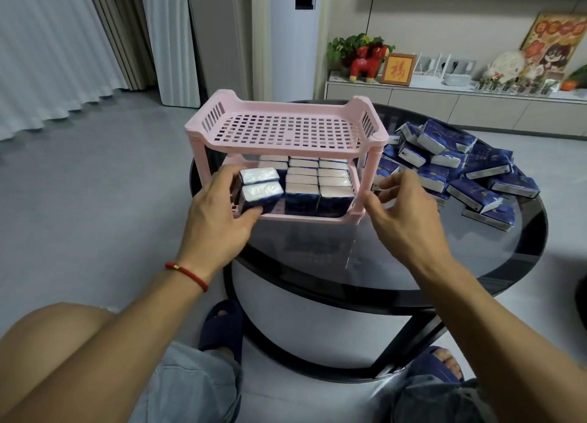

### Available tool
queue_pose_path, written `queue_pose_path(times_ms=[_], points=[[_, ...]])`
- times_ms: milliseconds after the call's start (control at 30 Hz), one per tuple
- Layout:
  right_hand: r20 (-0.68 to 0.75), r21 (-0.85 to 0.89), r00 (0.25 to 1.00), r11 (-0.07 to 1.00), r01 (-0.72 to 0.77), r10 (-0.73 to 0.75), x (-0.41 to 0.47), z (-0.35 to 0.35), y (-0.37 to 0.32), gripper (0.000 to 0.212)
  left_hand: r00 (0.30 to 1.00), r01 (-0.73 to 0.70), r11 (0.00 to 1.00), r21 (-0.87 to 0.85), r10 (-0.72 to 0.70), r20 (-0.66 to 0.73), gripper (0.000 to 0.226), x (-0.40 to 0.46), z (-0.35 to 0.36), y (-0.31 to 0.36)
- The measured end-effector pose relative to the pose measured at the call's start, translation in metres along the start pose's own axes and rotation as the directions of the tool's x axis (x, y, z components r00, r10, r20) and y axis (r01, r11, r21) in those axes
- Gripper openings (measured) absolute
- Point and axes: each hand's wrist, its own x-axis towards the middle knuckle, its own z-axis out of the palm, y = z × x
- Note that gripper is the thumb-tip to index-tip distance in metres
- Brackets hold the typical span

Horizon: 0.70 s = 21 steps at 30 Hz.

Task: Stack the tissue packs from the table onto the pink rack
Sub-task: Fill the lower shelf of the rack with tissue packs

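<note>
Step in hand: filling bottom shelf of pink plastic 2-shelf rack (287,130) on round dark glass desk (397,264).

Left hand (219,213): grip clamped on 2 dark blue tissue packs with white ends (261,189), one on top of other, at left front gap of bottom shelf.

Right hand (403,206): fingers bent near rack's right leg; cannot tell if it holds anything.

Bottom shelf nearly full of packs. Top shelf bare.

Loose pile of blue tissue packs (460,165) waits right of rack.

Next, I think: push 2 packs straight into gap, keep them lined up, then start top shelf.

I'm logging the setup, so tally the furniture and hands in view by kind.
Pink plastic two-tier rack: 1
Round dark glass table: 1
Bare hands, left hand and right hand: 2
Total: 4
</note>
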Motion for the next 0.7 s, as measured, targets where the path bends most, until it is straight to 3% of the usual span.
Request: queue_pose_path(times_ms=[167, 367, 567, 700], points=[[0.092, 0.009, 0.996, 1.0, -0.004, 0.003, 0.005, 0.009, -0.004, 0.032, 0.995, 0.097, 0.995, -0.013, -0.097, -0.022, 0.057, 0.011, 0.02, -0.001], [0.092, 0.006, 0.996, 1.0, 0.008, -0.009, 0.017, 0.012, -0.003, 0.014, 0.971, 0.233, 0.972, -0.019, -0.231, 0.053, 0.056, 0.029, 0.029, -0.001], [0.105, -0.033, 0.993, 0.998, 0.056, -0.052, 0.019, 0.013, -0.001, 0.017, 0.945, 0.259, 0.966, 0.015, -0.257, 0.202, 0.055, 0.051, 0.031, -0.011], [0.106, -0.04, 0.993, 0.998, 0.046, -0.041, 0.021, 0.012, 0.001, 0.018, 0.951, 0.238, 0.97, 0.055, -0.244, 0.189, 0.057, 0.045, 0.035, -0.011]])
